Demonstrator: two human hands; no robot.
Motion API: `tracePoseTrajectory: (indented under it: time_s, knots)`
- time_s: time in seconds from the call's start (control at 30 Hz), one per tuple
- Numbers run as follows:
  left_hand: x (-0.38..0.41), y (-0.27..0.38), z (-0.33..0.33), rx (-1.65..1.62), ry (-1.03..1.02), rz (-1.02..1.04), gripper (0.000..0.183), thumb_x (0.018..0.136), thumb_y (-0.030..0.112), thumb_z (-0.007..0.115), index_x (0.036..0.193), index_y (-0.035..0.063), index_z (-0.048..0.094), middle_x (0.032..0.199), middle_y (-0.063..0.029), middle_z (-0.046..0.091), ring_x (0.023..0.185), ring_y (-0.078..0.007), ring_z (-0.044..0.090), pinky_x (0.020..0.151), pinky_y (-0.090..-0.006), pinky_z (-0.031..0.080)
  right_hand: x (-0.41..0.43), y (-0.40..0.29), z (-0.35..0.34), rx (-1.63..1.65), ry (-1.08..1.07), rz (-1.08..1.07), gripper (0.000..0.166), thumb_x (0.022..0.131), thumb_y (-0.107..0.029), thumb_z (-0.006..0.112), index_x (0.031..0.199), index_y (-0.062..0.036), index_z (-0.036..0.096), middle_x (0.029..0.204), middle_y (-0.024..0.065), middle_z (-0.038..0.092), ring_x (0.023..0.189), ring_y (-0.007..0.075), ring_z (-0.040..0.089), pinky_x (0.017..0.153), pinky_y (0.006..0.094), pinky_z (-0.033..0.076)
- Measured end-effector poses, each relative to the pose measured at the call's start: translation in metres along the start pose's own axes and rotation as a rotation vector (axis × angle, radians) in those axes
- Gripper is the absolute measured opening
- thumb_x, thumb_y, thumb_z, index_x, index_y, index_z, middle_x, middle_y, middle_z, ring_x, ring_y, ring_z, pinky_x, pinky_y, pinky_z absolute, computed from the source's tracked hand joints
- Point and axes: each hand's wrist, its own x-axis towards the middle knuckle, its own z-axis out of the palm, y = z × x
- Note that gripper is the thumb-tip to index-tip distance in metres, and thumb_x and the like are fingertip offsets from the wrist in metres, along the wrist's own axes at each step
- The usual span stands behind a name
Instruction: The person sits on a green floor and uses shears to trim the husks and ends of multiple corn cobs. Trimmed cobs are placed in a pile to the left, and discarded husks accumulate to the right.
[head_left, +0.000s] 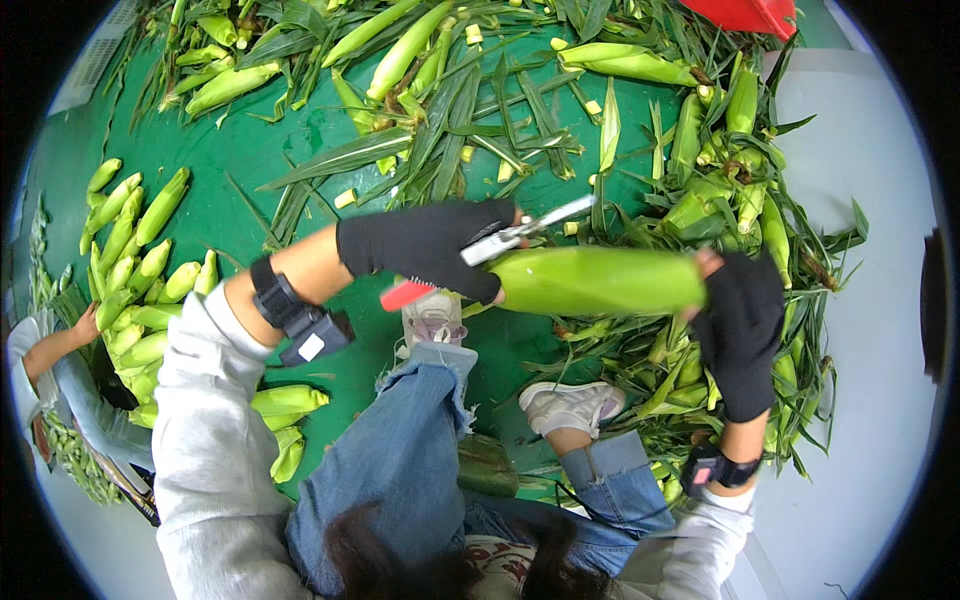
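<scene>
My left hand (442, 244), in a black fingerless glove, is closed around a pair of pruning shears (499, 244). The metal blades point up and right, and a red handle shows below the palm. Its thumb lies against the left end of a green ear of corn (600, 281) still in its husk. My right hand (742, 330), gloved the same way, grips the ear's right end. The ear is level between both hands above the green floor, slightly blurred. Part of the shears is hidden by my left fingers.
Trimmed ears (150, 300) are piled at the left, beside another person's hand (86, 324). Untrimmed corn with leaves (720, 172) heaps along the right. Cut leaves and stalk pieces (450, 135) litter the green floor (225, 142). A red container (750, 13) is at the top right.
</scene>
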Motion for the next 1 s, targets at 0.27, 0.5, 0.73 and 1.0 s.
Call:
tracePoseTrajectory:
  time_s: [0.27,0.5,0.73,1.0]
  knots:
    - [-0.02,-0.034,0.054,-0.108,0.444,-0.221,0.063,0.073,0.024,0.078,0.123,0.0056,0.045,0.108,-0.0128,0.057,0.098,-0.0239,0.057,0.085,-0.0343,0.045,0.081,-0.151,0.109,1.926,0.712,0.878,0.035,0.09,-0.025,0.059,0.116,-0.0029,0.052,0.108,0.0068,0.056,0.1,0.0203,0.054,0.091,0.036,0.043]
    - [-0.038,-0.012,0.045,-0.552,0.541,-0.447,0.059,0.074,0.007,0.063,0.128,0.0109,0.042,0.098,-0.0046,0.053,0.093,-0.0144,0.053,0.078,-0.0297,0.046,0.098,-0.105,0.134,1.733,1.054,0.851,0.037,0.086,-0.026,0.066,0.114,-0.0048,0.052,0.106,0.0096,0.056,0.093,0.0212,0.056,0.083,0.0356,0.047]
    - [-0.012,-0.023,0.062,-1.044,0.159,-0.295,0.04,0.087,0.014,0.06,0.126,0.0055,0.049,0.097,-0.0025,0.058,0.085,-0.0087,0.057,0.075,-0.0221,0.045,0.105,-0.136,0.132,1.893,1.197,0.919,0.041,0.086,-0.024,0.066,0.118,-0.0058,0.048,0.111,0.0095,0.055,0.101,0.0222,0.054,0.091,0.0375,0.045]
    - [-0.014,-0.053,0.054,-1.193,0.578,-0.251,0.021,0.088,0.013,0.057,0.108,0.0084,0.052,0.082,-0.0031,0.058,0.069,-0.0119,0.061,0.058,-0.0258,0.052,0.095,-0.109,0.122,2.118,1.017,0.823,0.043,0.088,-0.035,0.061,0.116,-0.0021,0.053,0.11,0.0087,0.056,0.102,0.0214,0.053,0.091,0.0364,0.044]
